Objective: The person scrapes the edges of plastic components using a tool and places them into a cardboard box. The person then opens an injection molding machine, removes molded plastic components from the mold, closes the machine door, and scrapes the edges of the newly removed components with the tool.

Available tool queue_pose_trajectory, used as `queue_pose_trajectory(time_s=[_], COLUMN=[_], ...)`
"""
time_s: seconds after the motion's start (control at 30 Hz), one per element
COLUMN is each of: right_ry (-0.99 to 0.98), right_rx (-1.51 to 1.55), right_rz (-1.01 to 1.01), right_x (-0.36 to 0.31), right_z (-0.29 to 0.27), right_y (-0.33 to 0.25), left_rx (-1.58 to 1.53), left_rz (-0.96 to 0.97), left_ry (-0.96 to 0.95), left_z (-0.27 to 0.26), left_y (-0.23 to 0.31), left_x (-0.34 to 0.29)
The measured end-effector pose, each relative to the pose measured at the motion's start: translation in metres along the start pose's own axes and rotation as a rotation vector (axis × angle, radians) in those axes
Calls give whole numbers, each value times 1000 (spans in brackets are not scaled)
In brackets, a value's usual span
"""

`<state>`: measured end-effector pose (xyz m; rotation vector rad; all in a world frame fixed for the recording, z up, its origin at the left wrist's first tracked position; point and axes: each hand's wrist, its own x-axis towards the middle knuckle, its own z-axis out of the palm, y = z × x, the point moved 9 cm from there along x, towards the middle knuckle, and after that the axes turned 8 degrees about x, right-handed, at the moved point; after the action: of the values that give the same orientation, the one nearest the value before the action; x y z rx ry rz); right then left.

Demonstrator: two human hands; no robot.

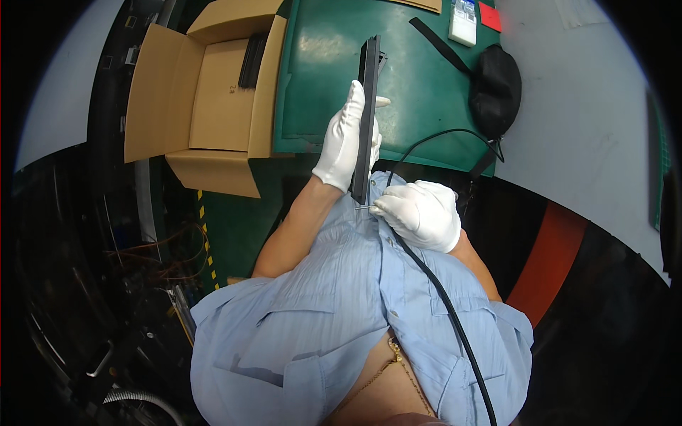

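Observation:
My left hand, in a white glove, grips a long, narrow black bar with a channel-like face. The bar stands nearly lengthwise in front of my chest, its far end over the green work surface. The thumb lies along its left side, and the other fingers are partly hidden behind it. My right hand, also gloved in white, is closed in a pinch on a thin metal pin. The pin's tip points left, just below the bar's near end; whether they touch I cannot tell.
At the left stands an open cardboard box with several black strips inside. A black pouch with a strap lies at the right. A black cable runs down past my right hand. Farther back are a white container and a red card.

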<state>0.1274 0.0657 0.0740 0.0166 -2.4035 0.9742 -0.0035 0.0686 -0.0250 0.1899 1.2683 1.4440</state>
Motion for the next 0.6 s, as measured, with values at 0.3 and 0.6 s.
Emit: queue_pose_trajectory(time_s=[0.3,0.6], right_ry=[-17,-23], right_rx=[13,27], right_rz=[18,25], right_x=[-8,-12], right_z=[4,6], right_y=[4,5], left_rx=[-5,-81], left_rz=[11,-40], left_ry=[-28,-48], left_z=[1,-4], left_y=[-2,-15], left_x=[0,6])
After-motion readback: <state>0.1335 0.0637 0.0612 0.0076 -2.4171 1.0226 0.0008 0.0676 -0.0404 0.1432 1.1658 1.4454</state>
